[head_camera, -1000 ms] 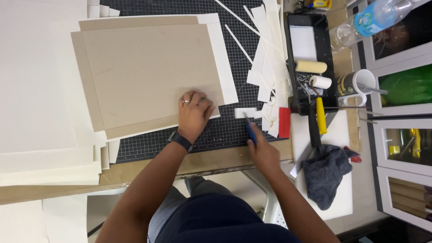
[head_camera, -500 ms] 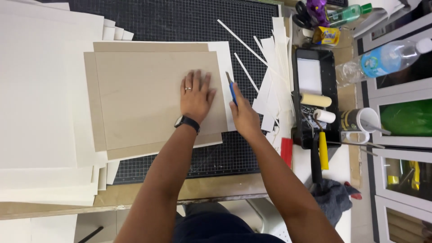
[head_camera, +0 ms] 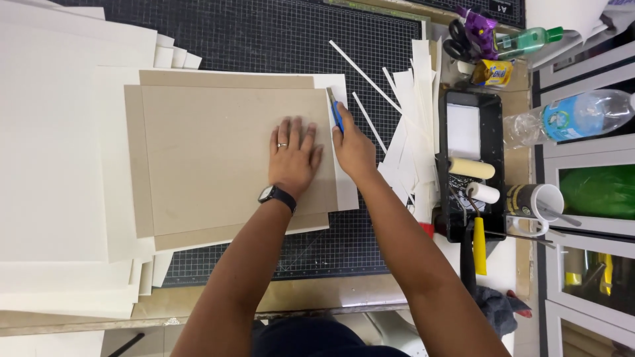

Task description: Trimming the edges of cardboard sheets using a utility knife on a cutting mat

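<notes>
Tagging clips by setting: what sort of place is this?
Probably a craft or bookbinding workbench: a gridded cutting mat, stacked grey board under the left hand, a blue knife in the right hand, and a paint-roller tray.

Workbench (head_camera: 278, 301): cutting mat (head_camera: 264, 39), paint tray (head_camera: 493, 112).

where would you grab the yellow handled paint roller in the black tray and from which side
Take the paint roller by its yellow handle, coming from the near edge of the bench. The handle sticks out over the near rim of the black tray and points toward the person, bare and straight, while the roller head lies across the tray inside its walls.
</notes>
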